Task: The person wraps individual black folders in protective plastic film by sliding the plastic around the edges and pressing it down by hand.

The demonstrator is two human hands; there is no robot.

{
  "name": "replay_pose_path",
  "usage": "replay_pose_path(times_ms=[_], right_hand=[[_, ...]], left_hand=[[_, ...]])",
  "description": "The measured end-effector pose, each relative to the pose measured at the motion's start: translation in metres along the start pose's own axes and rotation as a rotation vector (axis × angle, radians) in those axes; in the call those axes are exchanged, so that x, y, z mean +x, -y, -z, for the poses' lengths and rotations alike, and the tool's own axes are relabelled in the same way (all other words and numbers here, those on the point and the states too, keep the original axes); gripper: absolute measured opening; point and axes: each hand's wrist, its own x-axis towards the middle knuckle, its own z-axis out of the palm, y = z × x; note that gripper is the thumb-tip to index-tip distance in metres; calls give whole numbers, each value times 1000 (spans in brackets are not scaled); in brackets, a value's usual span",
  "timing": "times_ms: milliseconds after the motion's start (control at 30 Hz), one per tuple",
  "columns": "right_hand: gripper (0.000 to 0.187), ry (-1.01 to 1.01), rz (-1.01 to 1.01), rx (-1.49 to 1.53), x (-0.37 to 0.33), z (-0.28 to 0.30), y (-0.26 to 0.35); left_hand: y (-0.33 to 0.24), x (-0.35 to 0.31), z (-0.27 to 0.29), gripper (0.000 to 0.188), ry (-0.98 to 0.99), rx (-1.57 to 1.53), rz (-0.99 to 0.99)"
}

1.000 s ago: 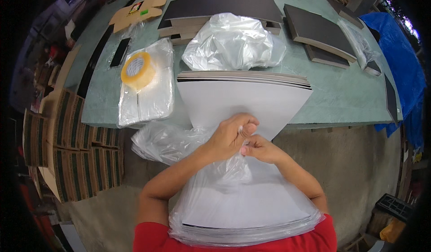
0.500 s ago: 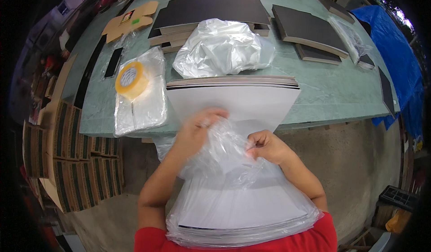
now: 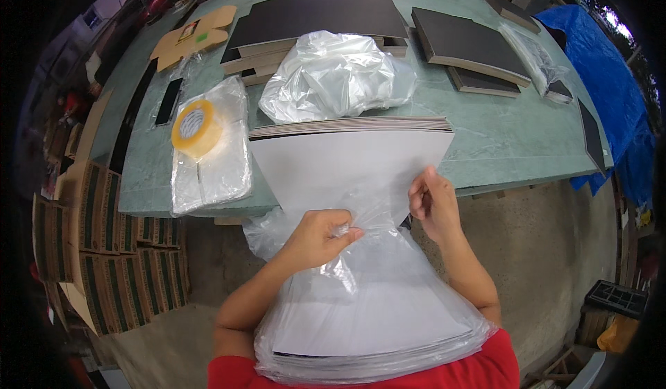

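Note:
A thick stack of white-faced boards (image 3: 333,157) spans from the table edge down to my lap. Clear plastic wrap (image 3: 388,285) covers its lower part, bunched and creased around the middle. My left hand (image 3: 320,240) is closed on a gathered bit of that plastic, thumb and fingers pinching it above the stack's centre. Beside the stack's right edge my right hand (image 3: 436,203) is raised, fingers loosely bent and apart, with nothing visible in it. Behind the stack lies a crumpled heap of clear plastic (image 3: 340,80).
Left on the green table (image 3: 485,153) are a yellow tape roll (image 3: 196,127) on folded plastic (image 3: 211,174), a dark phone (image 3: 169,101) and a cardboard piece (image 3: 191,39). Black-covered blocks (image 3: 319,18) stand behind, more (image 3: 472,46) at right. Stacked cartons (image 3: 125,250) are at lower left.
My left hand has come down and closed on the gathered plastic. My right hand has let go of the plastic and moved up to the right.

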Motion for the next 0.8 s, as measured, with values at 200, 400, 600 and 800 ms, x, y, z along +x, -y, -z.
replay_pose_path(times_ms=[200, 400, 600, 800], right_hand=[[16, 272, 123, -514, -12, -14, -5], [20, 162, -5, -273, -4, -22, -8], [24, 334, -91, 251, -5, -10, -23], [26, 317, -113, 63, -14, -11, -3]], left_hand=[[5, -1, -7, 24, -98, 114, -175], [-18, 3, 6, 22, -61, 30, -142], [13, -6, 4, 11, -280, -129, -242], [-2, -28, 67, 5, -387, -219, 76]])
